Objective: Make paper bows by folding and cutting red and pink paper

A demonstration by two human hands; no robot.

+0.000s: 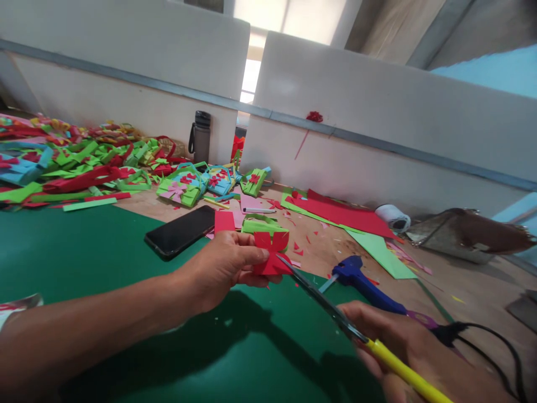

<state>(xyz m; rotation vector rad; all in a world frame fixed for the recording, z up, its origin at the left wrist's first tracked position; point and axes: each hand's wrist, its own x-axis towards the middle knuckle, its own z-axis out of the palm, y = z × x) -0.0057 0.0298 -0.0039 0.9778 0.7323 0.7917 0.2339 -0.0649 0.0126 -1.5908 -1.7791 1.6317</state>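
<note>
Between its thumb and fingers, my left hand [222, 263] pinches a red paper flower [272, 257] with notches cut into its edges. My right hand [398, 341] grips scissors [323, 305] with yellow handles. Their blade tips touch the red paper near its middle, and the blades look closed or nearly so. Just behind the flower lies a folded green paper piece [260, 224]. A black phone [180, 232] rests to the left of it, beside a red paper rectangle [224, 221].
A blue glue gun [369, 285] with a black cable lies to the right. Red sheets [348, 212], a spool [392, 217] and a bag [465, 235] sit farther back. Small paper bags [180, 187], a strip pile [92, 162] and a dark bottle [202, 137] stand along the white partition.
</note>
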